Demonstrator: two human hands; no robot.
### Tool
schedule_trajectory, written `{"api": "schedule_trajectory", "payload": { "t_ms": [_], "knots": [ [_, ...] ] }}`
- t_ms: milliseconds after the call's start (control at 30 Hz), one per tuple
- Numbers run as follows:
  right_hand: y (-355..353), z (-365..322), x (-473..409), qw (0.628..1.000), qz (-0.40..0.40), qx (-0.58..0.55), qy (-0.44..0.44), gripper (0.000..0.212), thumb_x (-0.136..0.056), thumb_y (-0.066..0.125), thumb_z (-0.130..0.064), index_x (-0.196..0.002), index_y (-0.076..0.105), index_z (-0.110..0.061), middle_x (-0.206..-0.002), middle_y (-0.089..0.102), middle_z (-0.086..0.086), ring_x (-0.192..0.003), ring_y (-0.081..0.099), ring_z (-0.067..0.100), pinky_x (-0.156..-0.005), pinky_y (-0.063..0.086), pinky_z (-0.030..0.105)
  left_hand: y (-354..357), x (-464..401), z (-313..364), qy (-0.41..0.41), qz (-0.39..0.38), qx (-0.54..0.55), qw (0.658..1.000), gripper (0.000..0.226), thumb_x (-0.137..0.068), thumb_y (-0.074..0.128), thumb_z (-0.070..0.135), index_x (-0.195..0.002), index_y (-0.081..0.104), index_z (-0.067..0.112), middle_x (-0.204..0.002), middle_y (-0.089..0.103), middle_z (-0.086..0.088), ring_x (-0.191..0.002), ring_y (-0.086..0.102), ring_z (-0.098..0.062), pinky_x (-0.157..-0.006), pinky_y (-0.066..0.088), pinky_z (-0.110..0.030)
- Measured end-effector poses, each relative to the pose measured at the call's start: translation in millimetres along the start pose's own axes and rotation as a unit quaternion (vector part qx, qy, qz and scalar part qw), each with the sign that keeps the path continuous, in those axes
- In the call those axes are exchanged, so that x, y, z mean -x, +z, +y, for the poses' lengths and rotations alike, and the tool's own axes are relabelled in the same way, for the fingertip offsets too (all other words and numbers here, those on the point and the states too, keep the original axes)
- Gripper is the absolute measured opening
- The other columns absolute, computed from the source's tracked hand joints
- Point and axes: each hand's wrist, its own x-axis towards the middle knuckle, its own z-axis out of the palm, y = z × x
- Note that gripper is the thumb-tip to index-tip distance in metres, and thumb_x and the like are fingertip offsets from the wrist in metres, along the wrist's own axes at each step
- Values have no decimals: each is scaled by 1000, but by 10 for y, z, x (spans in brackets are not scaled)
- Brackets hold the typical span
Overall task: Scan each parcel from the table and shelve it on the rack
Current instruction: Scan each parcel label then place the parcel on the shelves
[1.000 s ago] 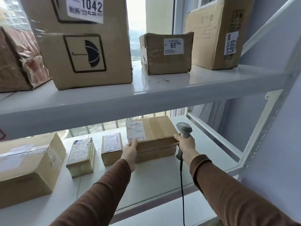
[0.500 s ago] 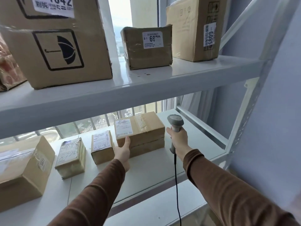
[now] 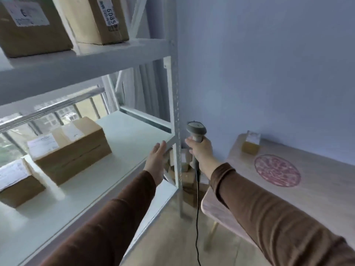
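A labelled cardboard parcel (image 3: 73, 148) lies on the lower shelf of the white rack (image 3: 123, 181), with a smaller parcel (image 3: 17, 181) to its left. My left hand (image 3: 156, 162) hovers open near the shelf's right front edge, apart from the parcel and holding nothing. My right hand (image 3: 201, 152) grips a grey corded barcode scanner (image 3: 196, 129) beside the rack's right post. One small labelled parcel (image 3: 251, 144) stands on the wooden table (image 3: 311, 192) at the right, near the wall.
Two bigger boxes (image 3: 96, 18) sit on the upper shelf. Several boxes (image 3: 187, 175) are piled on the floor behind the rack post. The scanner cable (image 3: 197, 217) hangs down between rack and table. A red round emblem (image 3: 277, 170) marks the tabletop.
My left hand has let go of the parcel on the lower shelf and drawn back to the right. The view has swung right, bringing the table and wall into sight.
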Motion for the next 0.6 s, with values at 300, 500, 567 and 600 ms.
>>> {"api": "schedule_trajectory", "payload": {
  "t_ms": [300, 500, 567, 600],
  "knots": [
    [-1861, -36, -210, 985, 167, 18, 25, 11, -88, 73, -11, -89, 63, -15, -77, 61, 8, -67, 58, 23, -67, 46, 36, 1733, -67, -324, -62, -155, -5, 986, 61, -107, 55, 39, -159, 36, 13, -167, 34, -4, -158, 22, -24, -127, 15, -36],
    [-2878, 127, -906, 973, 225, 31, 30, 15, -89, 73, -12, -101, 65, -10, -79, 63, 2, -72, 60, 19, -64, 45, 30, 2803, -679, -682, -91, -212, -70, 971, 52, -108, 51, 40, -155, 40, 19, -163, 38, -4, -142, 42, -16, -124, 20, -33],
    [-3123, 228, -1225, 972, 230, 31, 45, 13, -89, 72, -12, -99, 64, -13, -75, 60, 0, -67, 57, 15, -60, 42, 28, 3106, -961, -832, -94, -216, -87, 968, 48, -109, 50, 38, -152, 44, 18, -162, 40, -5, -137, 44, -15, -125, 19, -34],
    [-3228, 291, -1407, 972, 228, 29, 55, 12, -89, 71, -12, -98, 63, -14, -73, 58, -1, -65, 54, 14, -58, 40, 27, 3245, -1108, -898, -97, -211, -99, 968, 50, -109, 50, 37, -153, 43, 15, -161, 40, -6, -144, 39, -18, -125, 19, -35]
  ]
}}
